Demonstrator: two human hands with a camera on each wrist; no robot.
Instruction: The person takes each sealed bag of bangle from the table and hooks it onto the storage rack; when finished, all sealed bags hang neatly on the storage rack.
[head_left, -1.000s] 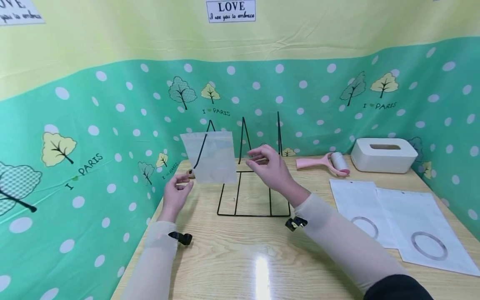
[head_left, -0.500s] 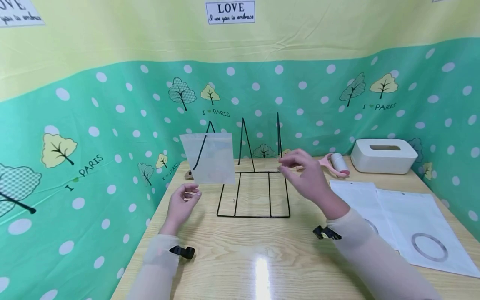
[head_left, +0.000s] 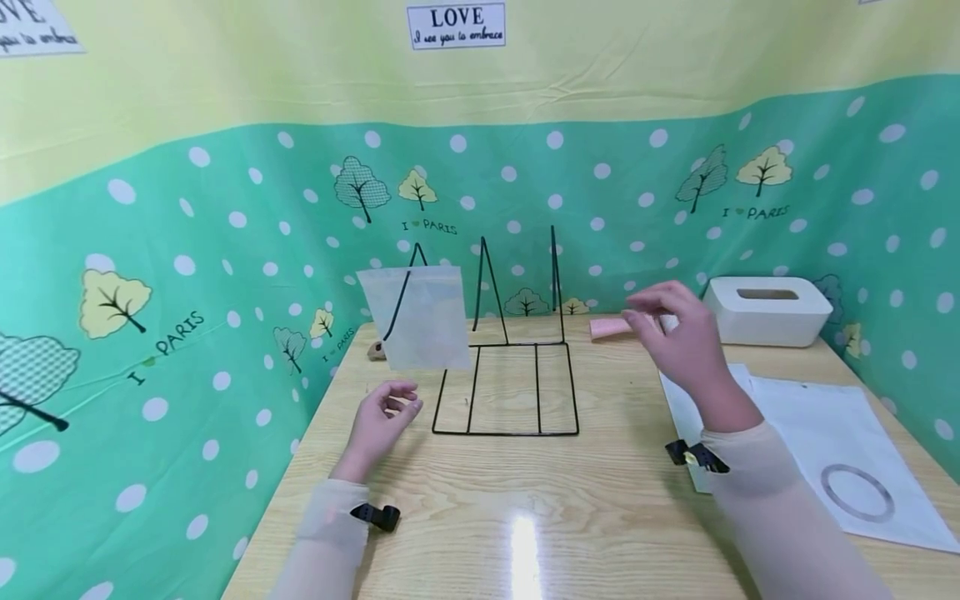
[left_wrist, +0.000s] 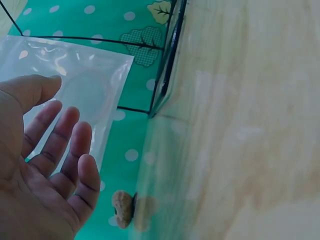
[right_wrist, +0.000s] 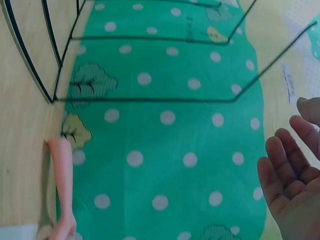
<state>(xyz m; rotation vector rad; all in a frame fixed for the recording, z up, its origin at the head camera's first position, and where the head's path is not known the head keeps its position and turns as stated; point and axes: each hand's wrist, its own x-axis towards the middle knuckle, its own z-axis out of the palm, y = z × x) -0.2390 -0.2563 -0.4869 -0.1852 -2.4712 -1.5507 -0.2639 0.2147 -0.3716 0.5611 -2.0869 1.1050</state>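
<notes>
The person's left hand [head_left: 381,419], nearest, is loosely curved and empty; well to its right, the right hand [head_left: 688,346], likewise empty, hovers near a pink plastic handle [head_left: 609,328]. Ahead stands a black wire rack [head_left: 506,434], and upright at its left end a translucent plastic bag [head_left: 426,321] (nearly square, its long axis hard to tell), beyond the left hand, the closer one, and leftward of the right.

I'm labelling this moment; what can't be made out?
Head view: the head of the pink roller, mostly behind the right hand.
Head view: much of the left white packet, behind that hand and sleeve.
Left wrist view: part of the translucent pouch, behind the left hand.
Right wrist view: the roller's head, cut off by the bottom edge.
</notes>
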